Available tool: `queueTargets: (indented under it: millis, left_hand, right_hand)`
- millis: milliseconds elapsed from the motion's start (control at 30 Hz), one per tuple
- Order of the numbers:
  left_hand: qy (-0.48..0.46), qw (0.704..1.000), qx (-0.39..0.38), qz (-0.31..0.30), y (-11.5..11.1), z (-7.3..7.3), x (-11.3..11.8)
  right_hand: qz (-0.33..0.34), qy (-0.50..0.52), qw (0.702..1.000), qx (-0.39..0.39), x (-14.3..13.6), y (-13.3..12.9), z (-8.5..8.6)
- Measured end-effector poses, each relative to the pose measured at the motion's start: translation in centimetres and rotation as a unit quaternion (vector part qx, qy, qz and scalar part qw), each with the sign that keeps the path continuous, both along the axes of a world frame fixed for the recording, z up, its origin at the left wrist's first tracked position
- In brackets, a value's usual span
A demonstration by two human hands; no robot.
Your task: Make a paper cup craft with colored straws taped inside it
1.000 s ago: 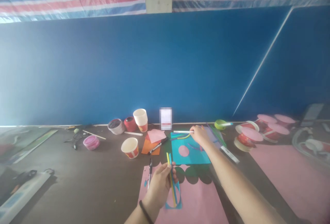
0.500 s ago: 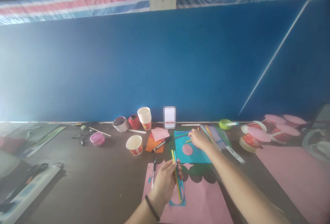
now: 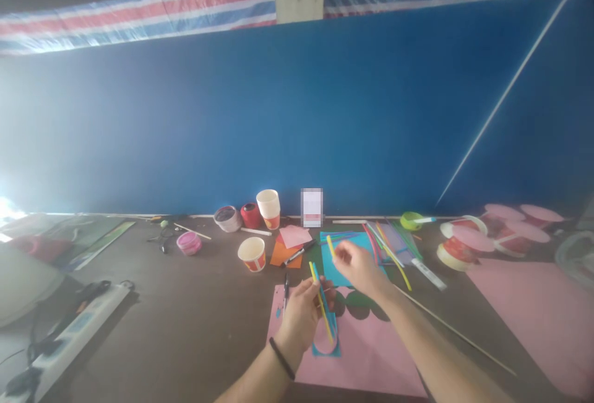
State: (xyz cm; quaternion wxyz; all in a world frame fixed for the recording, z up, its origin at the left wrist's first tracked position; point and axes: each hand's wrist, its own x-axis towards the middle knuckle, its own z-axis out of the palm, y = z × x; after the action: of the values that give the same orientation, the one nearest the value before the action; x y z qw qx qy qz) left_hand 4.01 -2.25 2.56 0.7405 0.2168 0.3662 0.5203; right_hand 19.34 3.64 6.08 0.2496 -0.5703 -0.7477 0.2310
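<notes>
My left hand [image 3: 304, 310] is closed around a thin yellow straw-like stick [image 3: 323, 310] and a blue one [image 3: 316, 272] beside it, both slanting up from the pink sheet [image 3: 366, 359]. Below them lies a pink round piece [image 3: 326, 342] on a small blue square [image 3: 337, 351]. My right hand [image 3: 357, 267] pinches a short yellow strip [image 3: 330, 246] above the blue sheet [image 3: 334, 274] and hides part of that sheet. Whether the strip continues inside the fingers cannot be seen.
Coloured sticks [image 3: 392, 248] lie right of the blue sheet, near a white marker [image 3: 427, 274]. A paper cup [image 3: 252, 254], stacked cups [image 3: 268, 208], orange paper [image 3: 284, 253] and a pink tub [image 3: 189, 242] stand left. Pink-topped cups [image 3: 468, 239] and a power strip [image 3: 78, 335] flank the sides.
My right hand has lifted from the blue sheet and come nearer my left, with a yellow strip now pointing up from its fingers. My left hand keeps its hold. The view has shifted slightly.
</notes>
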Motion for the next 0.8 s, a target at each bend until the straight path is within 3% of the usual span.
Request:
queueTargets:
  millis: [100,200,400,600,800]
  left_hand:
    - [-0.01,1.0,0.021,0.011,0.1,-0.3,0.1]
    - [-0.025,0.999,0.033,0.018,-0.1,-0.5,0.5]
    - [-0.043,0.998,0.013,0.046,-1.3,-0.3,0.7]
    - [0.035,0.998,0.046,0.03,-2.5,0.2,0.4]
    - [0.032,0.997,0.057,0.037,-2.5,0.7,0.4]
  right_hand:
    - [0.043,0.077,0.995,-0.051,-2.4,-3.8,-0.3]
    - [0.013,0.12,0.991,-0.066,-3.7,-5.8,-1.2]
    - [-0.046,0.131,0.989,-0.055,-4.2,-6.8,-1.6]
    - [-0.047,0.12,0.991,-0.022,-4.6,-7.8,-1.1]
    - [-0.038,0.117,0.992,0.013,-5.2,-10.1,-2.2]
